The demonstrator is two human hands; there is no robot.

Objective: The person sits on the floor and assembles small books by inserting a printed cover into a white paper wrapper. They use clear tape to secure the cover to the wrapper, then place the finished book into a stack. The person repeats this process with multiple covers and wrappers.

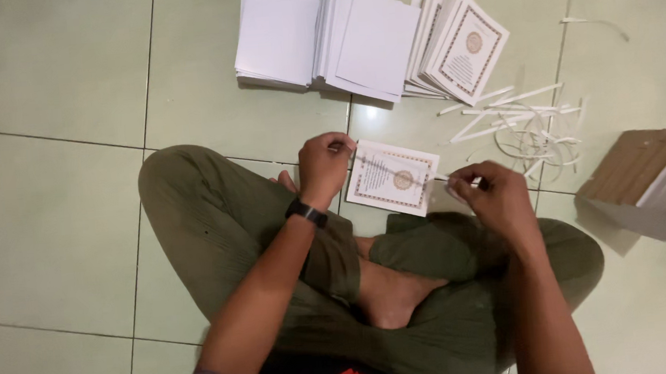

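Observation:
I sit cross-legged on a tiled floor. My left hand (322,164) pinches one end of a thin white strip (395,168), and my right hand (492,194) pinches the other end. The strip is stretched across a white printed card (392,177) with an ornate border and a round gold emblem, which lies on the floor just beyond my knees. A black watch (306,212) is on my left wrist.
Stacks of white cards (313,38) and bordered cards (464,46) lie on the floor ahead. A heap of loose white paper strips (522,124) sits to the right. A brown-topped stack of boards (653,174) stands at the far right. My olive trousers (217,220) fill the foreground.

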